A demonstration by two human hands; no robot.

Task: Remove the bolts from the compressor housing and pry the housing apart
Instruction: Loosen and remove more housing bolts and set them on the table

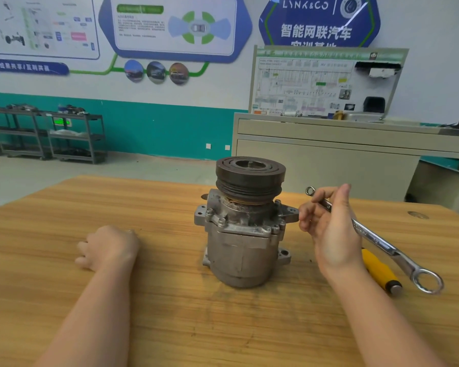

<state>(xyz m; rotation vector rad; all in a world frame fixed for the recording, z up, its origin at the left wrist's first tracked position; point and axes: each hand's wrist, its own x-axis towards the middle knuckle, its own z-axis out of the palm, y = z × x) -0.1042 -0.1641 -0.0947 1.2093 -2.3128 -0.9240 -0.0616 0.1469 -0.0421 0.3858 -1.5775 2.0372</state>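
While the left hand (109, 247) rested relaxed on the counter (143, 300) at nine o'clock, the right hand (329, 229) gripped the wrench (382, 242), apparently readying it for the compressor's (244, 234) bolts (221, 221).

The table (117, 205) was wood-grained, tan and matt. The compressor (243, 250) looked like cast metal, dull grey and rough, with grimy patches; its bolts (221, 221) were dull metal too. The pulley (250, 178) was dark, matt, grooved metal. The wrench (376, 242) was polished, glossy metal. The yellow handle (379, 270) looked like smooth plastic with a metal end cap.
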